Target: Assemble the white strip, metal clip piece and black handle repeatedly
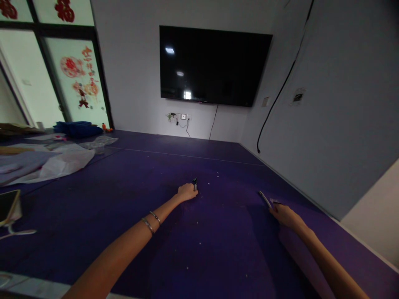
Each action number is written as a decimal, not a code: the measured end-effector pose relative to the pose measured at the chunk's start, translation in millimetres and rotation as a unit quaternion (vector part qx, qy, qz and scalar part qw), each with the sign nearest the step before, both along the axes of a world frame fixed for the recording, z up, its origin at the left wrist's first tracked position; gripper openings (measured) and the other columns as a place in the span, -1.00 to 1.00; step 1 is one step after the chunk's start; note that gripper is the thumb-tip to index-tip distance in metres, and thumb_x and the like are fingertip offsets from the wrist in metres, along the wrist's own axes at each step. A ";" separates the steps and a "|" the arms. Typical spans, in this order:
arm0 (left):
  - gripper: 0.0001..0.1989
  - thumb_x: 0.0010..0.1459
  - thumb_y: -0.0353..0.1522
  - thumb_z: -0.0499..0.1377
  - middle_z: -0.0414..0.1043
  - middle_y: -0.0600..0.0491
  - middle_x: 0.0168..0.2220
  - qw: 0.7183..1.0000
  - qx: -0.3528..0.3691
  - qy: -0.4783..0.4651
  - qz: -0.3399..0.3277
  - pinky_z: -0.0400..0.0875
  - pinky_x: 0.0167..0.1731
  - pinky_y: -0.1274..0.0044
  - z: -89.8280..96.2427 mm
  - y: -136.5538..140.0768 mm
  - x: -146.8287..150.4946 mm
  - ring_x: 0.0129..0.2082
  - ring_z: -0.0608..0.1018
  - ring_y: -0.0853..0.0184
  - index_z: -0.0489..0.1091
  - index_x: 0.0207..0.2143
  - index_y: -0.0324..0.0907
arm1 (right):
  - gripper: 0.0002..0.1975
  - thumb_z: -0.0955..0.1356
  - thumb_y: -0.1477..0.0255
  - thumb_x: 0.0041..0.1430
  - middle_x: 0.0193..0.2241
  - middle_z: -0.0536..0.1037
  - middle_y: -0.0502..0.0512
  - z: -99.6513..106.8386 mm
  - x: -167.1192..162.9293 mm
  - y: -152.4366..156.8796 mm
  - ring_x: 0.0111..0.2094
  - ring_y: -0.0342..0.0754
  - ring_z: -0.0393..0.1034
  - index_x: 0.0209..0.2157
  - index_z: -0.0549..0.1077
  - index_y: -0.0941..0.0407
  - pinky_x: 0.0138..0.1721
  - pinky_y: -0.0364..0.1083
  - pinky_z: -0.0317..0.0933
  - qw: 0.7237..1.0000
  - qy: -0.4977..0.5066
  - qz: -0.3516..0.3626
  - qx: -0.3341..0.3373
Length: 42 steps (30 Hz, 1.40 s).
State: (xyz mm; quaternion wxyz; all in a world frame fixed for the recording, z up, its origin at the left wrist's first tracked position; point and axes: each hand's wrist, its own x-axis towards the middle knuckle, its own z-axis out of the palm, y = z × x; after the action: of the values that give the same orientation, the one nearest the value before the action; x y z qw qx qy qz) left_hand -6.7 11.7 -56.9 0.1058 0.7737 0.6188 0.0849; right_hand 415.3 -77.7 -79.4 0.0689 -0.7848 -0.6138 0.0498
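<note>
left hand (187,192): grip closed round small dark object (195,182) | right hand (285,216): grip pinching slim pale stick (264,199) | both over purple tabletop (218,236)

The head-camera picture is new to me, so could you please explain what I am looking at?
There is no machine here: these are a person's two bare hands, seen by one camera worn on that person's head, looking forward and down. The left hand, with two bracelets further up that arm, holds a small dark object. The right hand holds a slim pale object; both are too small to identify surely. Below them spreads a wide purple surface with scattered pale flecks. To the left lie plastic sheeting and a phone-like device. A dark television hangs on the wall beyond.
</note>
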 end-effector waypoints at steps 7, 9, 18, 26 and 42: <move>-0.60 0.14 -0.12 -0.08 0.49 -0.07 -0.28 0.999 0.025 -0.020 0.009 0.32 -0.32 0.53 -2.9 -4.7 -0.5 -0.26 0.52 0.25 0.45 -0.35 -0.17 | -0.60 0.14 0.23 0.13 -0.43 0.52 0.29 16.1 -51.0 -3.8 -0.35 0.09 0.45 -0.47 0.45 0.19 -0.42 -0.09 0.17 1.000 -0.022 0.018 0.013; -0.58 0.17 -0.14 -0.12 0.48 -0.06 -0.26 0.999 0.038 -0.027 0.019 0.32 -0.32 0.54 -4.7 -7.0 -0.9 -0.24 0.51 0.26 0.45 -0.33 -0.16 | -0.60 0.13 0.24 0.14 -0.41 0.53 0.29 22.1 -84.2 -2.6 -0.32 0.08 0.46 -0.45 0.46 0.20 -0.40 -0.10 0.18 0.999 -0.016 0.024 0.027; -0.62 0.22 -0.25 -0.17 0.47 -0.04 -0.21 0.993 0.077 -0.047 0.076 0.27 -0.33 0.55 -12.5 -14.4 -4.3 -0.22 0.50 0.28 0.41 -0.26 -0.15 | -0.63 0.15 0.29 0.16 -0.32 0.53 0.26 30.9 -231.8 18.1 -0.27 0.06 0.45 -0.31 0.49 0.20 -0.30 -0.10 0.23 0.993 -0.016 0.093 0.064; -0.64 0.21 -0.26 -0.13 0.49 -0.03 -0.24 0.992 0.081 -0.048 0.083 0.26 -0.34 0.57 -12.3 -17.8 -1.9 -0.24 0.50 0.30 0.43 -0.29 -0.15 | -0.63 0.16 0.31 0.15 -0.23 0.50 0.35 32.0 -270.8 36.7 -0.18 0.13 0.42 -0.22 0.47 0.24 -0.23 -0.02 0.24 0.995 0.002 0.090 0.044; -0.67 0.18 -0.27 -0.09 0.49 -0.03 -0.27 0.990 0.089 -0.073 0.077 0.26 -0.35 0.58 -16.5 -14.4 -3.1 -0.27 0.50 0.30 0.44 -0.31 -0.15 | -0.51 0.12 0.15 0.16 -0.28 0.50 0.33 27.4 -261.4 50.4 -0.22 0.14 0.41 -0.25 0.46 0.23 -0.26 -0.01 0.22 0.994 0.006 0.073 0.076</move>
State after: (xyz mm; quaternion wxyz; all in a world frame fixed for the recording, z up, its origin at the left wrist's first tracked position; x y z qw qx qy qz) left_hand -9.8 -2.7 -73.4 0.0745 0.7221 0.6569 0.2040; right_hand 153.9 -27.3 -52.1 0.1280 -0.7298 -0.6714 0.0124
